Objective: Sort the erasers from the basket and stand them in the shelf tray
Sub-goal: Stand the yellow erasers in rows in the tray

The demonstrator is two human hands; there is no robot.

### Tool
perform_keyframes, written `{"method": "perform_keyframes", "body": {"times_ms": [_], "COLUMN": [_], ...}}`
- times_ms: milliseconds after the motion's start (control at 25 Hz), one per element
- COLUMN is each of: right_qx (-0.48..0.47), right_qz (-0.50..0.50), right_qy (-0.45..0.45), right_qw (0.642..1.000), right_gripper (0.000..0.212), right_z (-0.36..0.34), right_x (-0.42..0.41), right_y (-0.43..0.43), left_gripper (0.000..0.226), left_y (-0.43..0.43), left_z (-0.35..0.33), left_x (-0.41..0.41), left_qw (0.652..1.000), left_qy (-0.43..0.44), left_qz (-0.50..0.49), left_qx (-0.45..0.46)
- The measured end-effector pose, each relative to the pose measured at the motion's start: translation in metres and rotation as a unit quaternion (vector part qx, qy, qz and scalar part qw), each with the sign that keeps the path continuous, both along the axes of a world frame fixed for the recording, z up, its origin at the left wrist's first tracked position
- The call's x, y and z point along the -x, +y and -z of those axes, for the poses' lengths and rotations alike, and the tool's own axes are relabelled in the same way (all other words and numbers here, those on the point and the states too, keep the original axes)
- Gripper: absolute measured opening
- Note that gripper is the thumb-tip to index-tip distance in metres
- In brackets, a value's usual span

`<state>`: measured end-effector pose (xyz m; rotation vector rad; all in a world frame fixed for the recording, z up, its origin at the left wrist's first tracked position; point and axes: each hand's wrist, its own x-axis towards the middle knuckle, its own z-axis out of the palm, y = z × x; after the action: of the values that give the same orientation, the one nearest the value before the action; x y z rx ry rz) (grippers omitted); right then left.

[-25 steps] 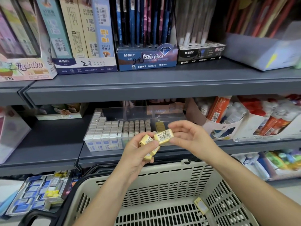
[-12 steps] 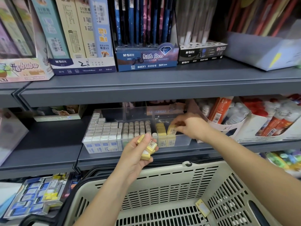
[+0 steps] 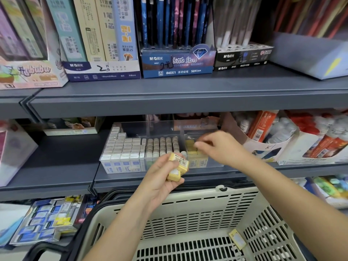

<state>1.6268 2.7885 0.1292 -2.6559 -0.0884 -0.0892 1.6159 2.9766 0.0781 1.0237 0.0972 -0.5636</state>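
My left hand [image 3: 162, 178] grips yellow erasers [image 3: 178, 166]; just beyond it, my right hand [image 3: 216, 147], fingers loosely curled and empty, hangs over the tray [image 3: 212, 164].

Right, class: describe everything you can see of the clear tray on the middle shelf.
The clear tray looks like transparent plastic, a low box sitting at the front edge of the grey shelf. Dividers split it into sections: white erasers with blue labels stand packed at the left, greyish erasers in the middle, yellow erasers at the right. Its back part is unfilled. The right hand reaches into the yellow section.
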Motion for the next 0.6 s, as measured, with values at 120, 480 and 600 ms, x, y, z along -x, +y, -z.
{"method": "perform_keyframes", "body": {"times_ms": [120,480,600], "right_qx": [-0.109,-0.314,-0.078], "right_qz": [-0.043,0.097,0.125], "right_qy": [0.075,0.019,-0.053], "right_qw": [0.990,0.944,0.988], "right_gripper": [0.019,0.007,0.013], "right_z": [-0.002,-0.006,-0.012], "right_x": [0.021,0.014,-0.004], "right_y": [0.015,-0.008,-0.025], "left_gripper": [0.031,0.021,0.030], "left_y": [0.000,-0.007,-0.006], "left_z": [0.000,0.000,-0.002], "left_x": [0.003,0.006,0.004], "left_qw": [0.998,1.000,1.000], "left_qy": [-0.031,-0.025,-0.020], "left_qz": [0.030,-0.006,-0.011], "left_qx": [0.036,-0.005,-0.019]}}
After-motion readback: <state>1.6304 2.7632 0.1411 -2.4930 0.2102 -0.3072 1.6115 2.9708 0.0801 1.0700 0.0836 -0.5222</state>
